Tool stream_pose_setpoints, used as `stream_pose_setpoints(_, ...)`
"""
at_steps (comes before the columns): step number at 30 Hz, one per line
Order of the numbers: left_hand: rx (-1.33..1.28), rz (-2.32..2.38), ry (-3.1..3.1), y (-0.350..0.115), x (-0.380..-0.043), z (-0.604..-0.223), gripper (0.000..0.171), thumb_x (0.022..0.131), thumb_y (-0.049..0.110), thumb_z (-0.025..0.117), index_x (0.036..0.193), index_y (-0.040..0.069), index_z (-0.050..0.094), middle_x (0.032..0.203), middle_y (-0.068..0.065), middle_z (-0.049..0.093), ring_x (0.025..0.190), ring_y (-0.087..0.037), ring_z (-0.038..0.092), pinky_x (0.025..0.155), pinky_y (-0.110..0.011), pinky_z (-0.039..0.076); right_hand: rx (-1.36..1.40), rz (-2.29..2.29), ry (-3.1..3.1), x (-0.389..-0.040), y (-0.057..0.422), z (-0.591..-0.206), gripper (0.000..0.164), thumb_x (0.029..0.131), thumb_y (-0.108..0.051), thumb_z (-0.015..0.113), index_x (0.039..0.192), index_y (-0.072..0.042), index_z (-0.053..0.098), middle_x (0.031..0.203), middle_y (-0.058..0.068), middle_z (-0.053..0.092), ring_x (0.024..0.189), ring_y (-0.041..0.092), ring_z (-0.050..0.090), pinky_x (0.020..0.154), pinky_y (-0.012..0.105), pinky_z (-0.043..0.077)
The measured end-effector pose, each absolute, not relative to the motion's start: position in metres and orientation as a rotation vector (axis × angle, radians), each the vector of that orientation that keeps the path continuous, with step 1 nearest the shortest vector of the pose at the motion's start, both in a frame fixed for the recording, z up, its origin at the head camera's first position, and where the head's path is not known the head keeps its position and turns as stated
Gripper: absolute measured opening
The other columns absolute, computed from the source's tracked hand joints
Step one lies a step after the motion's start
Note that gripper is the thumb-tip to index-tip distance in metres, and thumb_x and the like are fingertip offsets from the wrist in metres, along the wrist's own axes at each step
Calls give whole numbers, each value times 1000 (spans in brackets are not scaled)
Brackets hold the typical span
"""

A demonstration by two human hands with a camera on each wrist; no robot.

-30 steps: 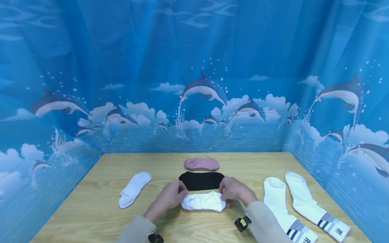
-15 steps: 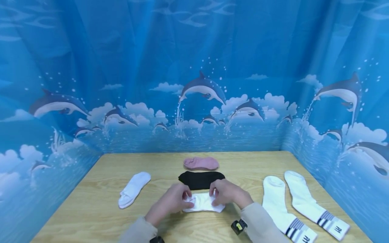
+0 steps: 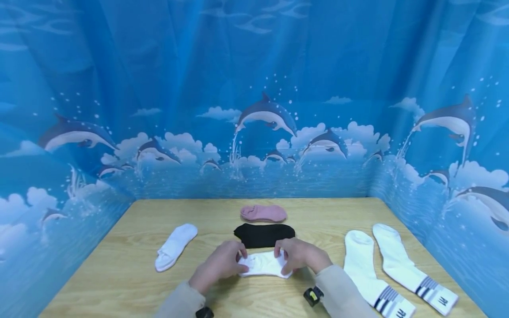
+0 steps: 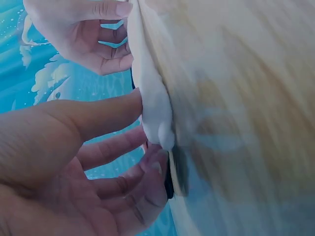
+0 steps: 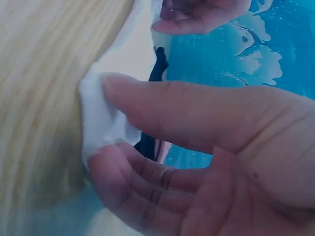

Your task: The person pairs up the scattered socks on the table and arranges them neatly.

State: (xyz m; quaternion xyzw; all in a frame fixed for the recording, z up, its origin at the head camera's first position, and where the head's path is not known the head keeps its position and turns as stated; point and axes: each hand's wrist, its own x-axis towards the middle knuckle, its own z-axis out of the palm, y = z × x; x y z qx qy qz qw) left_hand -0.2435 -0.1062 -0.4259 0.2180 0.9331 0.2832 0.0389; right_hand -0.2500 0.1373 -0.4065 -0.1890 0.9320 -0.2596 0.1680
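A short white ankle sock [image 3: 263, 265] lies across the table in front of the person, between the two hands. At its left end the left hand [image 3: 223, 261] holds it, thumb on the near side and curled fingers about the end. The right hand [image 3: 301, 256] holds the other end; in the right wrist view its thumb rests on the white cloth and its curled fingers reach round the end. Just behind lies a flat black sock [image 3: 264, 236], and behind that a pink sock [image 3: 263, 213]. The fingers partly cover the white sock's ends.
Another white ankle sock [image 3: 176, 247] lies slanted on the left of the wooden table [image 3: 119, 282]. Two long white striped socks, one nearer [image 3: 362, 260] and one farther right [image 3: 399, 260], lie at the right. A blue dolphin curtain [image 3: 254, 176] encloses the back and sides.
Both hands have come inward from the white sock's outer corners, their fingers now spread over its ends. Since half a second ago they have barely moved. The other socks stay put.
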Motion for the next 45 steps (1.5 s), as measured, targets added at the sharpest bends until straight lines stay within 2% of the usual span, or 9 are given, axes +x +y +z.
stream_pose_setpoints(6,787,897,2919,-103,-240,-421,23,80,15,87,93,3,73,82,-5,62,75,-12,50,67,-27,43,-664,-702,2730,-251,138,-401,35,73,2,85,101,-7,65,86,9,60,77,17,52,64,28,45)
stream_pose_setpoints(10,827,919,2915,-100,-238,-419,23,81,18,87,93,4,73,86,-7,64,80,-14,53,70,-28,45,-660,-726,2735,-251,134,-397,33,74,3,84,100,-6,67,87,8,60,79,19,52,64,29,45)
stream_pose_setpoints(17,868,879,2905,-96,-234,-421,27,78,17,89,93,3,72,87,-7,65,80,-14,54,71,-27,46,-756,-738,2703,-249,127,-402,25,72,6,81,88,-9,68,82,6,62,71,13,53,60,23,44)
stream_pose_setpoints(22,831,846,2915,-96,-234,-426,30,73,13,91,93,2,70,86,-6,63,79,-13,52,70,-26,44,-744,-684,2680,-248,124,-405,26,72,7,82,84,-11,68,78,2,62,69,10,52,60,23,43)
stream_pose_setpoints(29,816,870,2908,-98,-234,-428,33,68,8,92,90,3,69,83,-7,61,78,-14,51,70,-27,43,-704,-690,2661,-249,126,-409,28,69,8,81,85,-11,67,79,4,61,70,12,53,59,23,44)
stream_pose_setpoints(45,784,863,2899,-99,-237,-431,32,68,10,92,91,4,71,80,-3,60,75,-10,49,69,-24,42,-580,-700,2633,-253,131,-411,30,72,5,82,87,-13,65,77,1,58,67,14,54,59,26,45)
